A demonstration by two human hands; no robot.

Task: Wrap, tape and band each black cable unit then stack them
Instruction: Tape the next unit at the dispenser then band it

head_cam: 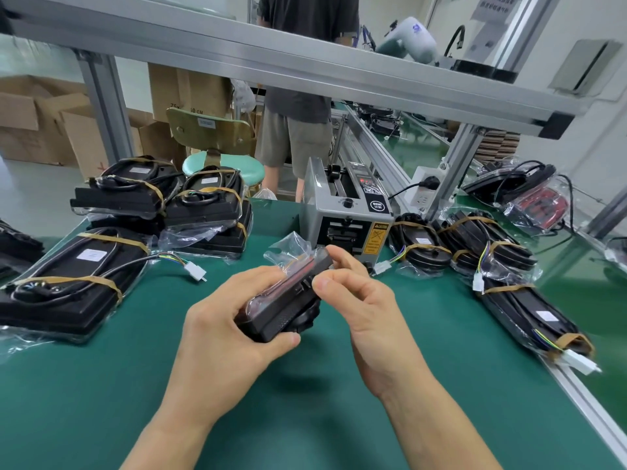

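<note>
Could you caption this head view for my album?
Both hands hold a bagged black unit before the tape dispenser.

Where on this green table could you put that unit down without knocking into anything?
The bare green mat near the person, beneath both hands, bordered left by the banded unit and right by the row of units. A smaller patch lies ahead of the tape dispenser. The back-left stack and right edge are crowded.

Bright, even overhead light. Soft shadows lie under the hands (237, 320) on the mat (101, 385). Wide-angle edges bend; far right blurs.
</note>
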